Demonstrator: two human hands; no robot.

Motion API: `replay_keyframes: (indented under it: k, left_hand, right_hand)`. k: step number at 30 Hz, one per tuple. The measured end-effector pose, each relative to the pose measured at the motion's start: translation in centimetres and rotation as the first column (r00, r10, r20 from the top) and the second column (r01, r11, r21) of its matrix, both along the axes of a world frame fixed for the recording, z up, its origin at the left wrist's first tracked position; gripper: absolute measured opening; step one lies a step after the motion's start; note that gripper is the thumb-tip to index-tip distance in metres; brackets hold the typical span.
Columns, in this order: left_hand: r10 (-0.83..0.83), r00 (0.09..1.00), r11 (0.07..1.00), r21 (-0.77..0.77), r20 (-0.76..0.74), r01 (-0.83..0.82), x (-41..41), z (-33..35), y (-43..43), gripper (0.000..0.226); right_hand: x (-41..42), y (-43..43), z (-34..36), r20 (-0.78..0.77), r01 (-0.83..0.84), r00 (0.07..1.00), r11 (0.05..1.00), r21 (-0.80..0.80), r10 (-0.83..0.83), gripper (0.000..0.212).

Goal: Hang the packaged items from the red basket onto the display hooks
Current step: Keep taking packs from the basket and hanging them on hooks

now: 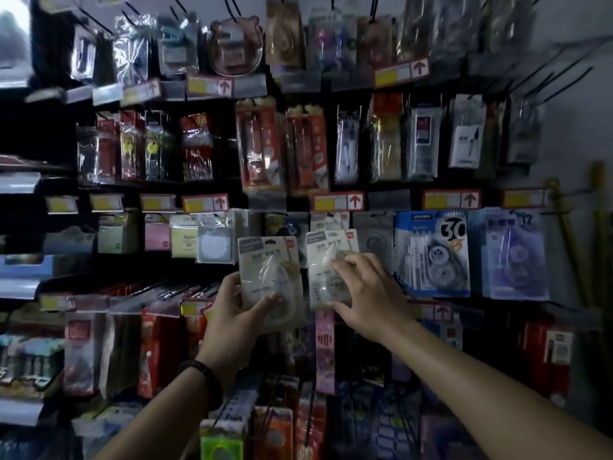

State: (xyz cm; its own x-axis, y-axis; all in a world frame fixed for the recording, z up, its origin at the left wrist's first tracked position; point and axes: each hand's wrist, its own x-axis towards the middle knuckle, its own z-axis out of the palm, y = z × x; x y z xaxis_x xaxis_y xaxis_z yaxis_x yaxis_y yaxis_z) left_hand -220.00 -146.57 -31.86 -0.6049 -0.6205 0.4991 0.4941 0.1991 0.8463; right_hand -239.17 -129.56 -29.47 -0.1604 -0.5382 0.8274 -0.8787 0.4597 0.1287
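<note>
Two pale blister packs, both up just below the price labels (338, 202). My left hand (238, 307) has its fingers wrapped round the lower half of the left pack (265, 263). My right hand (368, 293) pinches the right pack (323, 257) by bubble and bottom edge.

Light, I judge; card bends, plastic slick. Best held low, keeping the top hole free. Whether either already hangs, cannot tell.

Blue pack (431, 254) crowds the right, sticky-note packs (185, 240) the left. Red basket out of view.
</note>
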Motion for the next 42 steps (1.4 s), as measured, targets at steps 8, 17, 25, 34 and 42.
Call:
replay_keyframes:
  k: [8, 17, 25, 34, 42]
  left_hand:
    - [-0.035, 0.998, 0.999, -0.027, -0.059, 0.033, -1.8, 0.3, -0.4, 0.05]
    - [-0.044, 0.999, 0.999, -0.023, -0.025, 0.043, -2.4, -0.2, -1.8, 0.052]
    - [-0.048, 0.999, 0.999, 0.014, 0.01, 0.048, -3.0, -0.2, -2.1, 0.04]
    - [-0.085, 0.995, 0.994, 0.074, 0.059, 0.08, -3.9, 0.5, -1.2, 0.026]
    - [-0.171, 0.985, 0.98, 0.108, 0.037, 0.166, -4.9, 1.6, 1.0, 0.024]
  right_hand:
    - [-2.4, -2.9, 0.8, -0.057, 0.03, 0.998, 0.995, -0.095, -0.036, 0.08]
    - [-3.7, -4.6, 1.8, -0.081, 0.082, 0.993, 0.992, -0.101, -0.09, 0.076]
    - [-3.8, -6.8, 3.5, 0.019, 0.253, 0.967, 0.967, 0.009, -0.253, 0.071]
    - [-3.0, -5.8, 3.3, 0.08, 0.111, 0.99, 0.993, 0.026, -0.113, 0.051]
    - [0.3, -2.2, 1.2, -0.069, -0.241, 0.964, 0.956, 0.169, 0.256, 0.101]
